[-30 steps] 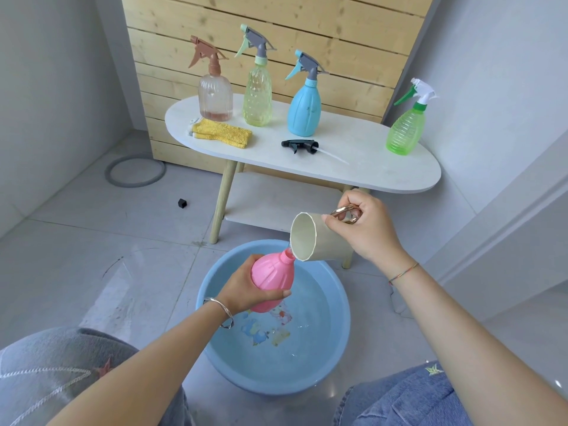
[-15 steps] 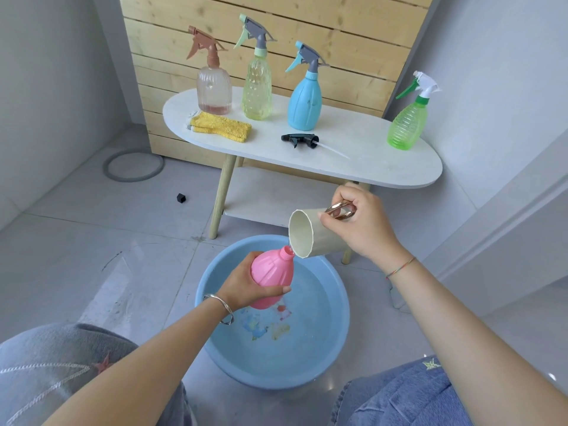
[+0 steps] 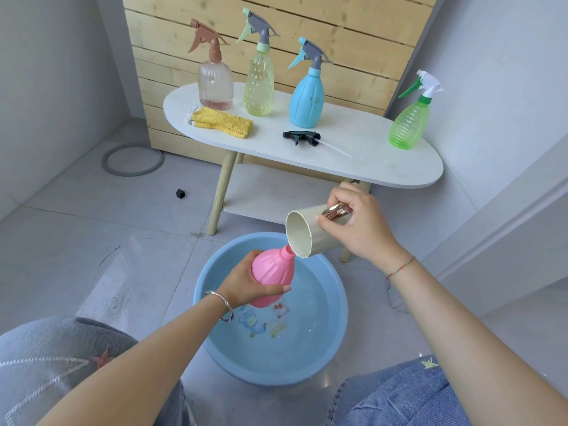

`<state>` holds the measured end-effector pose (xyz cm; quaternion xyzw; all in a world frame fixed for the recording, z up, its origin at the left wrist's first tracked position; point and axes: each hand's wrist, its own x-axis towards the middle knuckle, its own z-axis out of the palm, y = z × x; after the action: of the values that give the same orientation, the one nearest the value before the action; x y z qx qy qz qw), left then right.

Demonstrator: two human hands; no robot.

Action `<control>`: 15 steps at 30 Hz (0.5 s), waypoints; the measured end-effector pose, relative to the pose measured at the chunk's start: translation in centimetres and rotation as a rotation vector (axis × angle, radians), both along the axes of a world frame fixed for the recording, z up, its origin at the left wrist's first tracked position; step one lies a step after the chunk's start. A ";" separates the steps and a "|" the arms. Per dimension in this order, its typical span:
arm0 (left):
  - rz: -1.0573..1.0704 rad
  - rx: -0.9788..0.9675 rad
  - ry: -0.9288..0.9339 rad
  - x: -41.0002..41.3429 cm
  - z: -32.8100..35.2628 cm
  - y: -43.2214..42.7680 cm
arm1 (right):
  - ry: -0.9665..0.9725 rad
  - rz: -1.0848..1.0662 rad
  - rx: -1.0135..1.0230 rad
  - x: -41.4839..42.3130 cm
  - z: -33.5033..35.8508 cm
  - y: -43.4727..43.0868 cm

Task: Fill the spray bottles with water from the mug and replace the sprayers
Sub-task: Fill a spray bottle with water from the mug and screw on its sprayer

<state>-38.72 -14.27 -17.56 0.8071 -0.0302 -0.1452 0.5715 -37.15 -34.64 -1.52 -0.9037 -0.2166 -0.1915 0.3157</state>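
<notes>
While left hand (image 3: 246,282) grips pink bottle (image 3: 273,267), mug (image 3: 307,233) tips above.

Five bottles showing: clear bottle (image 3: 215,84), yellow bottle (image 3: 258,87), blue bottle (image 3: 306,99), green bottle (image 3: 407,124), pink bottle (image 3: 272,267). Four wearing sprayers (image 3: 261,27); one loose sprayer (image 3: 302,137) lying apart. One mug (image 3: 302,238). One basin (image 3: 307,364). One table (image 3: 368,155). One cloth (image 3: 222,122). One ring (image 3: 132,172) and one cube (image 3: 181,194) lying on floor (image 3: 76,226). Two hands working: left hand (image 3: 246,287), right hand (image 3: 359,232).

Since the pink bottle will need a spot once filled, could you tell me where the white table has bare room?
The widest bare patch on the white table lies between the blue spray bottle and the green spray bottle, behind the black sprayer. The left end is crowded: yellow cloth, clear bottle, yellow-green bottle.
</notes>
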 end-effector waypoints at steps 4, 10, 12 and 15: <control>0.001 0.004 0.004 0.0 0.0 -0.1 | -0.001 0.029 -0.015 0.0 -0.1 0.1; -0.001 0.008 -0.002 0.0 0.0 0.0 | -0.033 0.042 -0.075 0.0 -0.5 0.2; -0.006 0.012 0.000 -0.1 -0.1 0.1 | -0.041 0.042 -0.081 0.1 -0.5 0.2; -0.011 0.009 0.001 -0.1 -0.1 0.0 | -0.060 0.047 -0.086 0.1 -0.5 0.3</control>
<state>-38.84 -14.25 -17.64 0.8093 -0.0335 -0.1489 0.5672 -37.03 -34.36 -2.04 -0.9050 -0.2554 -0.2015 0.2741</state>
